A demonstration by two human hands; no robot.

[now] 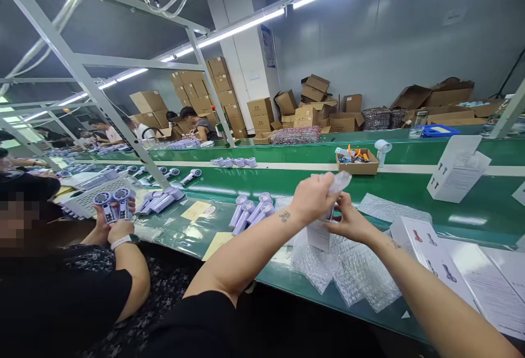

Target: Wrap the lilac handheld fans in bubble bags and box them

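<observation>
Green surface (246, 183): a glossy bench runs beneath both hands and away to the far left, with a pale strip along it beyond them.
Workshop: strip lights (246, 22) hang overhead; cardboard cartons (260, 115) are piled against the far wall, and people (200, 125) sit at the bench far to the left.
Left grip (314, 197): fingers curled closed around crumpled clear plastic (340, 182), which sticks out past the knuckles.
Right grip (348, 218): thumb and fingers bent and slightly parted at the top of a small white box (319, 236); whether they clamp it cannot be told.
White box in hand: upright directly below the two hands, its top partly hidden by fingers.
Bubble wrap: sheets (353, 273) lie below and around the small box, reaching near the front edge (295, 291).
Purple devices: a cluster of handheld units (252, 210) lies left of the left grip.
Co-worker: a seated person (118, 227), farther left, holds two more such units (112, 202).
Right side: printed white cartons (435, 259) crowd the space beside the right forearm; another carton (455, 169) stands beyond.
Open room: bare green lies just beyond the left grip, short of an open tool box (359, 162).
</observation>
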